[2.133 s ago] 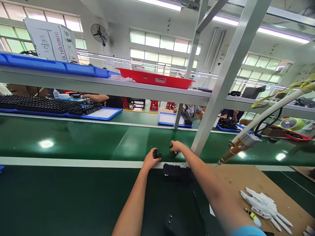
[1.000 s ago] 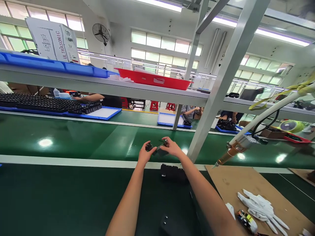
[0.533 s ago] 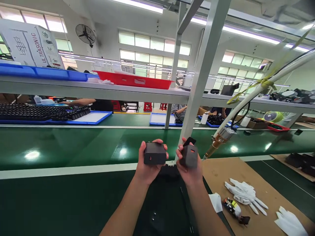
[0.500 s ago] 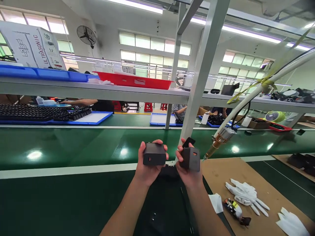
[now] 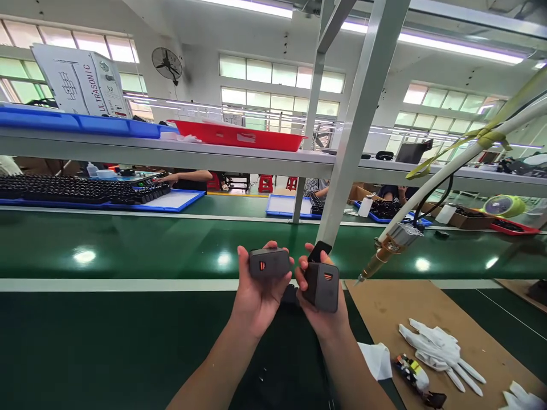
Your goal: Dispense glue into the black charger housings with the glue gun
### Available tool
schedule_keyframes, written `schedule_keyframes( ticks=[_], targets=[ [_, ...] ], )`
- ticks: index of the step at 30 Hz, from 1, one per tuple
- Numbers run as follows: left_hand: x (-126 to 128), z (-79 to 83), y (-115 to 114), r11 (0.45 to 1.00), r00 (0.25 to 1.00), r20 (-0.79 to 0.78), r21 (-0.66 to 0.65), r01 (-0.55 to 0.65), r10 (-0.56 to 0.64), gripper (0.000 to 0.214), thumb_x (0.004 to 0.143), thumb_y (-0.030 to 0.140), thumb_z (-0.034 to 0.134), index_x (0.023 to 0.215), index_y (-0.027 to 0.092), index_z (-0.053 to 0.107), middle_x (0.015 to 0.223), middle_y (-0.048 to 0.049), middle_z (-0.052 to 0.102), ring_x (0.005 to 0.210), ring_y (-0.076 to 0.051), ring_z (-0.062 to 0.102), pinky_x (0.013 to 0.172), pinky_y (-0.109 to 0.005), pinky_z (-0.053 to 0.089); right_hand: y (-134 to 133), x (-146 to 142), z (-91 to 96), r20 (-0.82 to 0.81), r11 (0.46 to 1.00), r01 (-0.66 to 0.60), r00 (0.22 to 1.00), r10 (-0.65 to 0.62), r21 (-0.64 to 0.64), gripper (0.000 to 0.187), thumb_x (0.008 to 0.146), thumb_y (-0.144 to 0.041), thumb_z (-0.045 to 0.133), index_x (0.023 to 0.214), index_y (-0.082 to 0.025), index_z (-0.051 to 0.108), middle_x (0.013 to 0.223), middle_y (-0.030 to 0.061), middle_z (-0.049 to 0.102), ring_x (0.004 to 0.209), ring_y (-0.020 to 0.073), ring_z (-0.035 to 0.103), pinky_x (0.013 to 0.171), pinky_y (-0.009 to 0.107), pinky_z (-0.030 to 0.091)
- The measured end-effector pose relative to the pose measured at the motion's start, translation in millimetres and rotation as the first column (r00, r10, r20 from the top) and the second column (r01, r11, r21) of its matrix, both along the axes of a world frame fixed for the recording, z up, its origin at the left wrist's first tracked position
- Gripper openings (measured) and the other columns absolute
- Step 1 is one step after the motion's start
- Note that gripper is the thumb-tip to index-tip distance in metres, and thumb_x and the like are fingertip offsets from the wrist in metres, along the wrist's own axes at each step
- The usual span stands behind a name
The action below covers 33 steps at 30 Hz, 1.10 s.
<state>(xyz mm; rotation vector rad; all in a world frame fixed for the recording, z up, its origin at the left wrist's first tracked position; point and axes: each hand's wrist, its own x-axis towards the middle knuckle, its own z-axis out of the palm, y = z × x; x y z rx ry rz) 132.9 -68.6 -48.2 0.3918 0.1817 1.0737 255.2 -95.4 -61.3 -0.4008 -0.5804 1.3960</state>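
Note:
My left hand (image 5: 256, 296) grips a small black box-shaped part (image 5: 269, 263) with an orange-lit slot facing me. My right hand (image 5: 320, 313) holds a second black box-shaped part (image 5: 321, 286), tilted, with an orange slot and a black flap sticking up at its top. Both are held side by side, close together, above the near edge of the green conveyor belt (image 5: 128, 250). Just behind my hands a row of black parts (image 5: 290, 294) lies on the dark mat, mostly hidden.
A hanging powered screwdriver (image 5: 387, 250) points down at the cardboard sheet (image 5: 427, 307), which carries white gloves (image 5: 440, 353) and a small tool. A slanted metal post (image 5: 350, 136) rises right behind my hands. Across the belt, blue trays (image 5: 179, 199) of black parts and other people's arms.
My hands went from reaching out on the belt to holding one black part each, drawn back toward me. In the last half second both parts came slightly lower and closer together.

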Motion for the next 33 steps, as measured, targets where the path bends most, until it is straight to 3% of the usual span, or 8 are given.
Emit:
schedule_keyframes(
  ticks=[6,18,23,29,33],
  targets=[
    [7.0,2.7,-0.2,0.990,0.999,0.006,-0.137,-0.034,0.035,0.053,0.093,0.058,0.034,0.100,0.013,0.061,0.093,-0.0116,0.066,0.088,-0.019,0.069,0.064,-0.022,0.061,0.7,-2.3,-3.5,0.014,1.000,0.006,1.000,-0.006,-0.008,0.028,0.086,-0.044,0.053,0.107,-0.025,0.054,0.078,-0.0019,0.056,0.050,0.0076,0.054,0.030,0.012,0.035],
    [6.7,2.8,-0.1,0.995,1.000,0.021,-0.096,-0.008,0.010,0.051,0.094,0.056,0.031,0.100,0.014,0.060,0.092,-0.0113,0.067,0.085,-0.020,0.070,0.064,-0.024,0.061,4.3,-9.0,-2.9,0.010,0.993,0.065,0.998,-0.064,-0.097,0.034,0.081,-0.043,0.061,0.107,-0.021,0.056,0.077,-0.0012,0.062,0.047,0.0078,0.056,0.037,0.014,0.041],
    [5.9,2.5,-1.1,0.998,1.000,0.009,-0.059,-0.009,0.009,0.054,0.094,0.057,0.028,0.100,0.014,0.060,0.090,-0.0104,0.066,0.081,-0.019,0.070,0.060,-0.024,0.061,6.3,-9.4,-3.6,0.019,0.978,0.162,0.987,-0.161,-0.128,0.037,0.078,-0.044,0.065,0.106,-0.021,0.057,0.078,-0.0009,0.061,0.061,0.0074,0.059,0.051,0.015,0.048],
    [6.2,-1.3,-2.4,0.999,0.999,0.009,-0.008,0.049,-0.049,0.057,0.093,0.061,0.027,0.098,0.015,0.061,0.092,-0.0101,0.064,0.082,-0.020,0.069,0.059,-0.025,0.061,7.8,-10.6,-7.2,0.092,0.968,0.245,0.966,-0.240,-0.048,0.038,0.080,-0.048,0.062,0.107,-0.022,0.057,0.079,-0.0005,0.060,0.082,0.0118,0.063,0.069,0.020,0.052],
    [5.9,-3.2,-3.7,0.995,0.996,0.015,0.047,0.091,-0.091,0.053,0.088,0.064,0.040,0.097,0.016,0.062,0.092,-0.0087,0.063,0.080,-0.018,0.068,0.056,-0.024,0.060,5.4,-10.8,-8.6,0.134,0.963,0.267,0.954,-0.269,0.034,0.034,0.084,-0.048,0.058,0.107,-0.023,0.055,0.075,-0.0011,0.057,0.081,0.0108,0.061,0.074,0.021,0.051]
  ],
)
